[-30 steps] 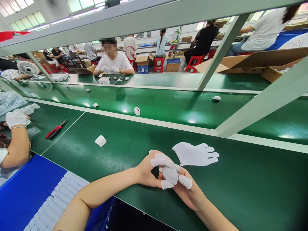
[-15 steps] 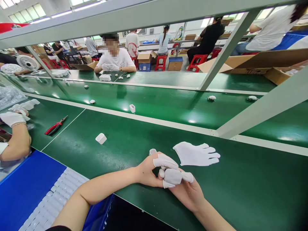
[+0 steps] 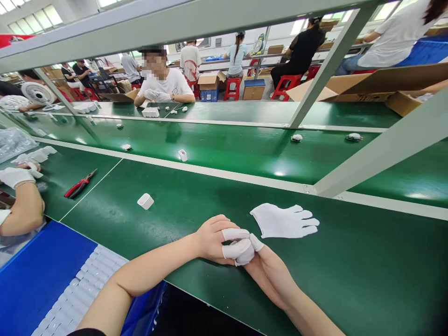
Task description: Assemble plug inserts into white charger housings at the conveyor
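A small white plastic charger case [image 3: 246, 255] is held between my two hands, mostly covered by the fingers. White finger cots cover several of my fingertips. My left hand [image 3: 214, 240] curls over its upper left side, fingers closed on it. From the right and below, my right hand [image 3: 268, 270] grips it too, its thumb pressed near the top. Behind them a white cotton glove [image 3: 285, 220] lies flat on the green bench [image 3: 350, 270]. Farther left stands another white case [image 3: 145, 201].
A green conveyor [image 3: 231, 144] carries a white case [image 3: 183, 155] and several small parts. Red-handled pliers [image 3: 80, 184] lie to the left, near a co-worker's gloved hand [image 3: 16, 176]. A blue bin [image 3: 45, 270] holds rows of white pieces. A metal post [image 3: 381, 149] rises at right.
My fingers have shifted around the case, and the left ones now cover more of it. The white piece behind my left hand is no longer visible. Items on the conveyor have moved left.
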### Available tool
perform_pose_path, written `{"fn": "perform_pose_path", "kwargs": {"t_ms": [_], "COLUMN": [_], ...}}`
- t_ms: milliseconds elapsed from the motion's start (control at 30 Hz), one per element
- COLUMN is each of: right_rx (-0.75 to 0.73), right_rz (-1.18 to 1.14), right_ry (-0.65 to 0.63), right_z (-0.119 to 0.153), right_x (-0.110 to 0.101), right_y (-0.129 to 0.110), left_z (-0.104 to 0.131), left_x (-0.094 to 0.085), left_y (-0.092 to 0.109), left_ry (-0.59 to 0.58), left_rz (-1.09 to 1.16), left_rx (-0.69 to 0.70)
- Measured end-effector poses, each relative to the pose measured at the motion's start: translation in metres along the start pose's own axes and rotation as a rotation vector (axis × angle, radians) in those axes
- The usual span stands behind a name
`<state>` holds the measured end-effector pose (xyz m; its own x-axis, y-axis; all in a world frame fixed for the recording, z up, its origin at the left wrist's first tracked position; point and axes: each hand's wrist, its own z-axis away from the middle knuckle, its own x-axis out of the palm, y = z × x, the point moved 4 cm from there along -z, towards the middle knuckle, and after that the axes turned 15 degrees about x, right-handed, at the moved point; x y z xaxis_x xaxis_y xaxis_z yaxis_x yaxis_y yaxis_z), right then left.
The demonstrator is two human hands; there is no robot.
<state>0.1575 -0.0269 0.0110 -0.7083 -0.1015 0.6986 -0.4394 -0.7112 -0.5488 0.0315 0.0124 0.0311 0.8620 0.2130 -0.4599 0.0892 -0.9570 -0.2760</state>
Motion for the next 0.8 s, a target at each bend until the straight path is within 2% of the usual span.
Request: {"fn": "perform_pose_path", "kwargs": {"t_ms": [100, 233, 333, 433, 500, 667, 800], "right_rx": [0.001, -0.026, -0.088, -0.150, -0.162, -0.119, -0.120], "right_rz": [0.055, 0.108, 0.160, 0.289, 0.321, 0.268, 0.288], "right_ry": [0.002, 0.004, -0.053, -0.123, -0.121, -0.072, 0.022], "right_z": [0.003, 0.005, 0.005, 0.006, 0.006, 0.003, -0.001], "right_x": [0.001, 0.000, -0.001, 0.003, 0.004, 0.004, -0.001], "right_y": [-0.002, 0.000, 0.002, 0.002, 0.001, 0.002, 0.003], "left_z": [0.007, 0.005, -0.004, -0.008, -0.008, -0.007, -0.013], "left_x": [-0.004, -0.007, -0.003, 0.006, 0.013, 0.013, 0.008], "left_y": [0.003, 0.006, 0.002, -0.001, 0.000, 0.002, -0.003], "left_ry": [-0.019, 0.027, 0.028, 0.006, -0.017, 0.022, -0.042], "left_rz": [-0.019, -0.037, 0.014, 0.200, 0.327, 0.375, 0.504], "left_rx": [0.047, 0.091, -0.021, -0.168, -0.228, -0.284, -0.264]}}
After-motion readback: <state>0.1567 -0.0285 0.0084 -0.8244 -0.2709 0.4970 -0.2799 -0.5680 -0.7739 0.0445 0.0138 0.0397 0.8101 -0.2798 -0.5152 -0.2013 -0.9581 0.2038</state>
